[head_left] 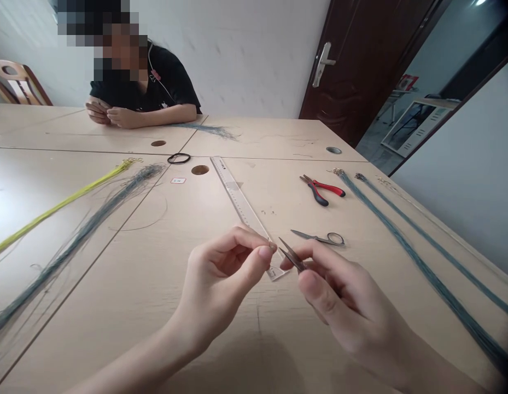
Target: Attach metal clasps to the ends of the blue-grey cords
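Note:
My left hand (225, 273) is raised over the table with thumb and forefinger pinched on a tiny metal piece (270, 244) that I cannot name. My right hand (339, 298) grips a small pair of pliers or snips (290, 254) whose tips point at that piece, almost touching it. Both hands hover above the near end of a clear plastic ruler (241, 205) lying on the wooden table (134, 284).
Small scissors (319, 237) and red-handled pliers (322, 189) lie right of the ruler. Grey-blue wire bundles (421, 257) run along the right, a grey bundle (73, 241) and a yellow one (57, 207) on the left. A black band (179, 158) lies beyond. Another person (142, 87) sits opposite.

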Demonstrator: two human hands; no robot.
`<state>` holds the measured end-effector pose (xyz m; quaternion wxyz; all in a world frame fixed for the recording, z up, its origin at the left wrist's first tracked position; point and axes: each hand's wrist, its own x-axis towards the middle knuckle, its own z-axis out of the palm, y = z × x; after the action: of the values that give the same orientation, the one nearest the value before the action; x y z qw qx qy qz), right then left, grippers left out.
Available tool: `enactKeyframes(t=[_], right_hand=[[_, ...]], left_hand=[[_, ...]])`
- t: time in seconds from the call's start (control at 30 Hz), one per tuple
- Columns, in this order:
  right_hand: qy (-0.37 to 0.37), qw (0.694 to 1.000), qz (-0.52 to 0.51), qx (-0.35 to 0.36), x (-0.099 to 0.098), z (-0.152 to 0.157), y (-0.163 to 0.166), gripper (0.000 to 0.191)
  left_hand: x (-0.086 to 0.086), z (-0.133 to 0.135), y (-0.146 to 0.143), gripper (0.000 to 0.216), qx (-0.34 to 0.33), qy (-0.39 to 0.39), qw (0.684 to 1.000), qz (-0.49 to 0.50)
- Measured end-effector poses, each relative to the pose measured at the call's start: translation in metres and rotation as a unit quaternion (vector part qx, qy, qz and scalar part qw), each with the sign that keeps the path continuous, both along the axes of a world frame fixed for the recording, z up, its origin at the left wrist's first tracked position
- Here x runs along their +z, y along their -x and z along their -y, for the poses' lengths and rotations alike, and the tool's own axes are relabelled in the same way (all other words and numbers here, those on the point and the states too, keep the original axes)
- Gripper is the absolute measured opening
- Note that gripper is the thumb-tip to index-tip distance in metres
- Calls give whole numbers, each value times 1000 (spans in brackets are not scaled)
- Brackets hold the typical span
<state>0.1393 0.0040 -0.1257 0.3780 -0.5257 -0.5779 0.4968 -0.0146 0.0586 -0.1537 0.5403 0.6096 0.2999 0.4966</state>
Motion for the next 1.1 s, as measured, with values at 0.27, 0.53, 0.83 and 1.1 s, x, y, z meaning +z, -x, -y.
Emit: enactKeyframes(t=[0.27,0.53,0.83,1.1], right_hand=[[6,1000,20,7,1,-2,2,28],[-33,998,49,34,-11,-2,-5,28],[-49,996,64,26,-12,-3,-5,30],[-26,998,55,35,-11,-2,-5,26]], left_hand=[[1,0,2,18,-15,-15,1000,7],[3,0,1,17,1,-26,999,-34],[1,0,1,16,-1,-29,999,-35],[2,0,1,15,3,-21,999,-45]])
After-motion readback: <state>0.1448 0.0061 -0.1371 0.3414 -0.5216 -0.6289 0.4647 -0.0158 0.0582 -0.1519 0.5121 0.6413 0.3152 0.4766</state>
